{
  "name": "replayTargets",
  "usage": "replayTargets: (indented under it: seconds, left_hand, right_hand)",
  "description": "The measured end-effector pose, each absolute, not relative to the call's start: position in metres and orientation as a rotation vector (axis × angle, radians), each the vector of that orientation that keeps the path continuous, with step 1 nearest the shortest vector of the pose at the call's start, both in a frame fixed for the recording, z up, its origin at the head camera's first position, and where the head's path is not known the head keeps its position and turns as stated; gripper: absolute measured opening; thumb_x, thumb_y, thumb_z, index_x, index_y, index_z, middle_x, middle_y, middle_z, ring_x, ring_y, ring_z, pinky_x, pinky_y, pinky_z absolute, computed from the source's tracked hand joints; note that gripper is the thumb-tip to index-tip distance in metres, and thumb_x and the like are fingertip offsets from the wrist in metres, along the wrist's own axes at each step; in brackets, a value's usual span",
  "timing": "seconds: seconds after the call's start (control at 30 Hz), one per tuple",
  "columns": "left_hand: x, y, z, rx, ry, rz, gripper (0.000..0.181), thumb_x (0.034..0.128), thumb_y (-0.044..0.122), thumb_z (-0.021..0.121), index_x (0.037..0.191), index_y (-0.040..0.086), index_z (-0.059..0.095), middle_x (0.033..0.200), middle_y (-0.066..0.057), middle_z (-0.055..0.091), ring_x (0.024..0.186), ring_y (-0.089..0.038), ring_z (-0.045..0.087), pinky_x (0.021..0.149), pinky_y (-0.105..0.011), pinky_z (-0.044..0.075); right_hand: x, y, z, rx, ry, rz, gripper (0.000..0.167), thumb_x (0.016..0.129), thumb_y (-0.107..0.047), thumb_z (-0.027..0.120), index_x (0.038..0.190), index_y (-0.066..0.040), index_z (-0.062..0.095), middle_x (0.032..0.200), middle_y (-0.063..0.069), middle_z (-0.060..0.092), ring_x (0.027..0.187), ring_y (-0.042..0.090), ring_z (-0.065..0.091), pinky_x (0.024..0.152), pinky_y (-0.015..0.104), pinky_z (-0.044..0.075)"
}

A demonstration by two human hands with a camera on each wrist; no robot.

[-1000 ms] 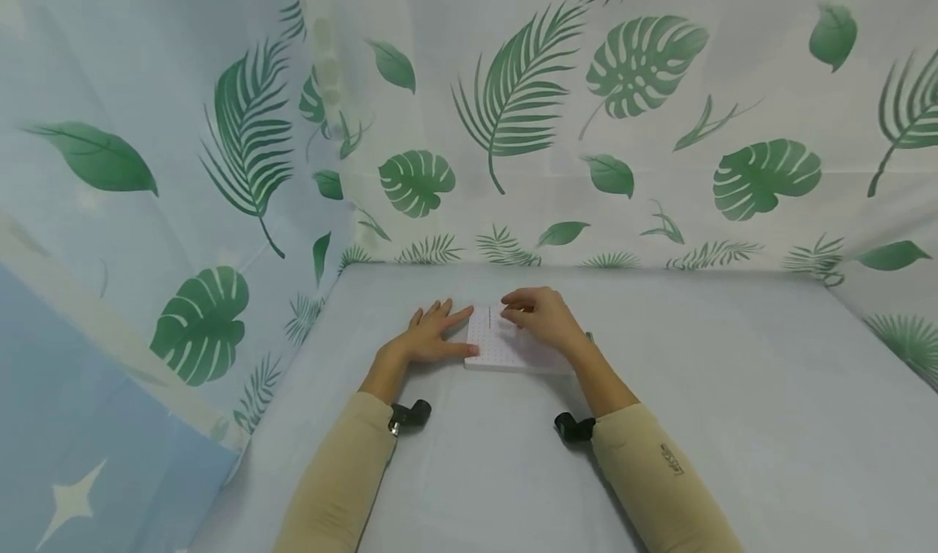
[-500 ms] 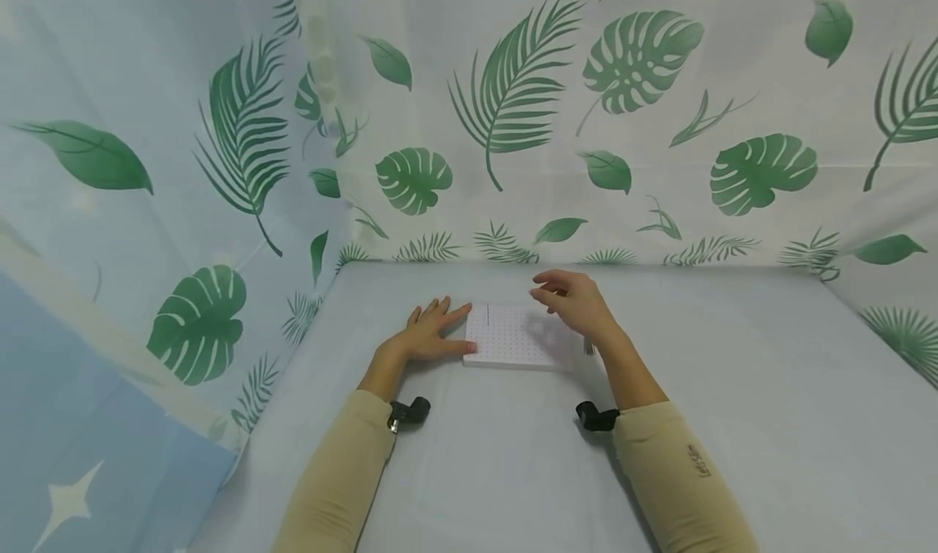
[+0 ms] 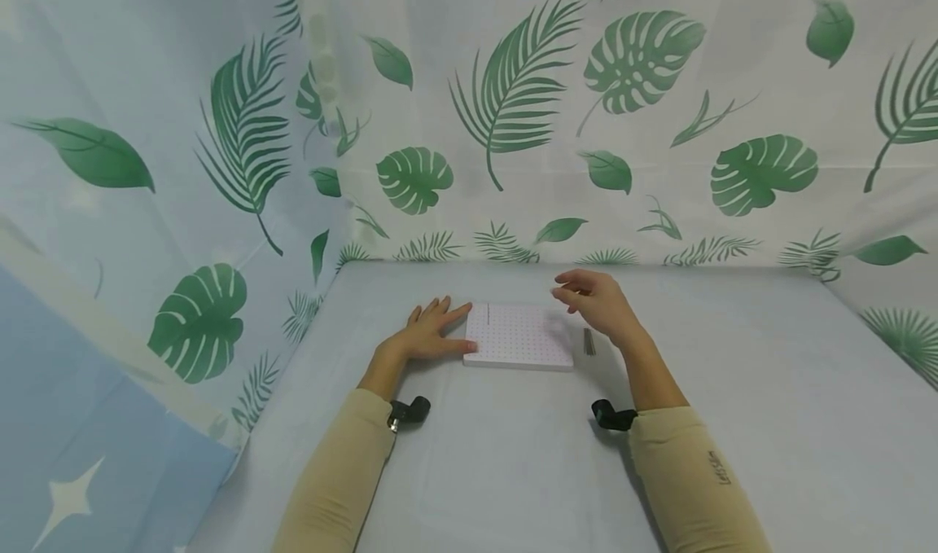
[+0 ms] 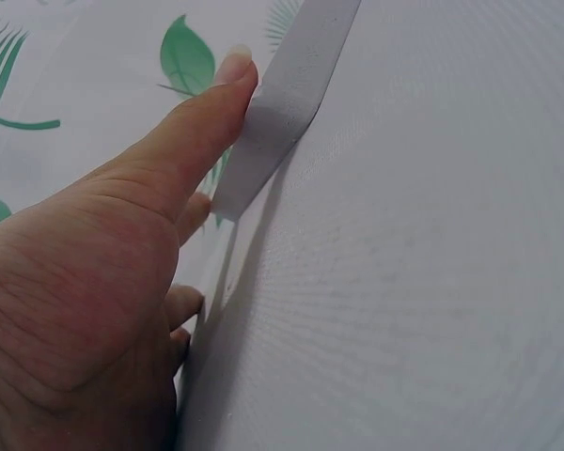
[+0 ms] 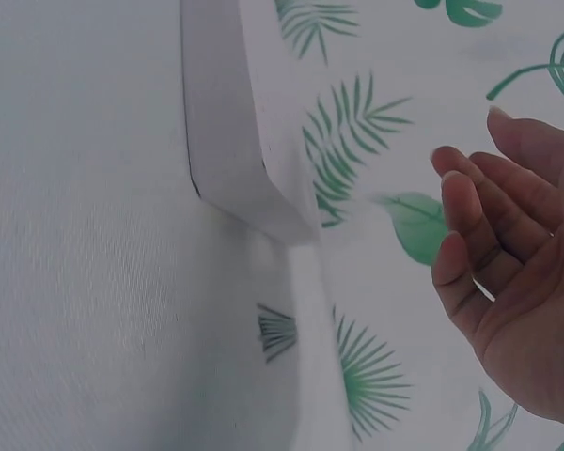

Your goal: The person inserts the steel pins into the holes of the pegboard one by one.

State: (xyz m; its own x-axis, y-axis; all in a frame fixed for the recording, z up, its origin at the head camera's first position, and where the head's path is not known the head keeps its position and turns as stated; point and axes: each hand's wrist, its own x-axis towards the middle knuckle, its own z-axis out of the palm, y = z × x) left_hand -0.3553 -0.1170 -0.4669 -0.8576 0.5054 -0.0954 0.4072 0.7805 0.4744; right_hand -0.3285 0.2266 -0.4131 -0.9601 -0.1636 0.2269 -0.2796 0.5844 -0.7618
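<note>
A white board dotted with rows of small holes lies flat in the head view. One thin dark stick shows near its upper left corner. My left hand has its fingers spread, with thumb and forefinger touching the board's left side; the left wrist view shows the thumb against the board's edge. Raised beyond the board's right corner is my right hand, fingers loosely bent and holding nothing. Below it, several thin dark sticks lie together on the table; the right wrist view shows their ends.
A pale cloth covers the table. Behind it hangs a white curtain with green leaves, and another closes off the left side. Each forearm carries a small black camera.
My right hand has moved from above the board to the right, uncovering the board's right half and the sticks beside it. My left hand has stayed in place.
</note>
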Motion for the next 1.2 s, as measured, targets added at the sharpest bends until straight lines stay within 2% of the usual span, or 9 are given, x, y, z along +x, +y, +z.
replayTargets:
  seconds: [0.33,0.6,0.8,0.97,1.2]
  left_hand:
    - [-0.357,-0.118,-0.468,0.706,2.769,0.658,0.092,0.0901,0.072,0.062,0.166,0.033,0.027,0.175,-0.019,0.009,0.163,-0.039,0.001,0.129,-0.061,-0.004]
    - [-0.356,-0.119,-0.466,0.704,2.765,0.657,0.093,0.0903,0.071,0.063,0.166,0.032,0.026,0.175,-0.018,0.007,0.163,-0.039,0.000,0.129,-0.061,-0.005]
    - [-0.357,-0.119,-0.463,0.713,2.768,0.648,0.093,0.0901,0.072,0.062,0.166,0.032,0.026,0.175,-0.019,0.008,0.163,-0.040,0.000,0.129,-0.061,-0.005]
    - [-0.358,-0.119,-0.462,0.707,2.765,0.668,0.094,0.0892,0.072,0.064,0.166,0.031,0.028,0.174,-0.019,0.009,0.163,-0.040,0.002,0.129,-0.061,-0.004]
    - [-0.356,-0.117,-0.466,0.717,2.752,0.655,0.095,0.0895,0.073,0.062,0.166,0.031,0.026,0.175,-0.019,0.008,0.163,-0.039,0.000,0.129,-0.060,-0.005]
  right_hand:
    - [-0.326,0.246,-0.410,0.391,-2.776,1.276,0.044,0.104,-0.035,0.065,0.133,-0.003,0.066,0.119,0.019,0.074,0.091,0.028,0.070,0.079,0.034,0.052]
    - [-0.328,0.265,-0.413,0.288,-2.859,1.249,0.050,0.104,-0.039,0.065,0.137,-0.002,0.063,0.123,0.022,0.072,0.096,0.029,0.070,0.079,0.033,0.051]
    - [-0.327,0.272,-0.412,0.316,-2.927,1.192,0.050,0.102,-0.035,0.067,0.135,0.002,0.064,0.118,0.022,0.074,0.093,0.032,0.071,0.081,0.037,0.053]
    - [-0.326,0.278,-0.414,0.286,-2.987,1.181,0.049,0.101,-0.032,0.069,0.136,0.001,0.064,0.118,0.021,0.075,0.094,0.030,0.071,0.083,0.037,0.054]
    - [-0.327,0.285,-0.423,0.274,-3.084,1.098,0.043,0.095,-0.025,0.074,0.128,0.004,0.068,0.107,0.014,0.076,0.086,0.022,0.068,0.073,0.031,0.053]
